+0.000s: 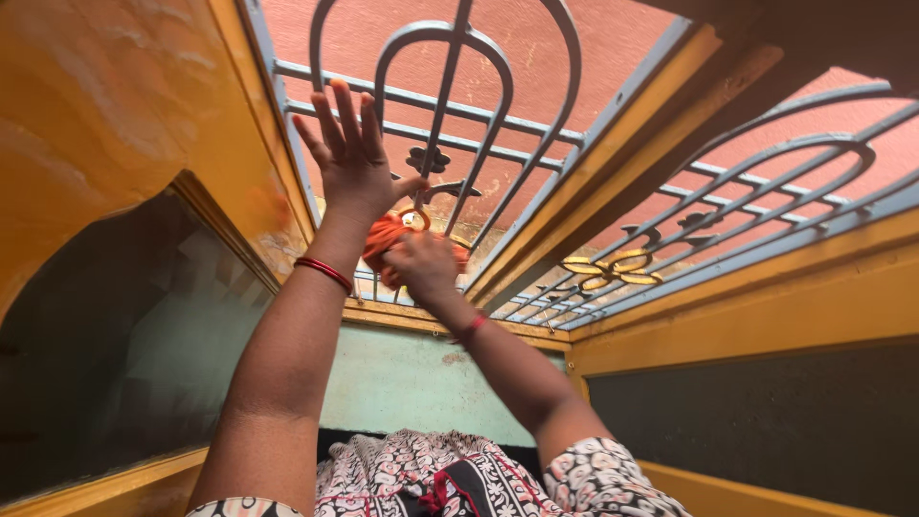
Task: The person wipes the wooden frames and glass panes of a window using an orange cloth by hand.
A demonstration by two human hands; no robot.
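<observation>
My left hand is raised with its fingers spread wide, palm toward a grey-blue metal window grille. Its thumb reaches toward a small golden ring on the grille, just above an orange cloth. The hand holds nothing. A red bangle circles that wrist. My right hand is closed around the bunched orange cloth and presses it against the lower bars of the grille. A red thread band sits on the right wrist.
A yellow wooden frame separates this grille from a second one with golden rings on the right. Dark panels lie at the left and right. A pale green wall and my patterned garment are below.
</observation>
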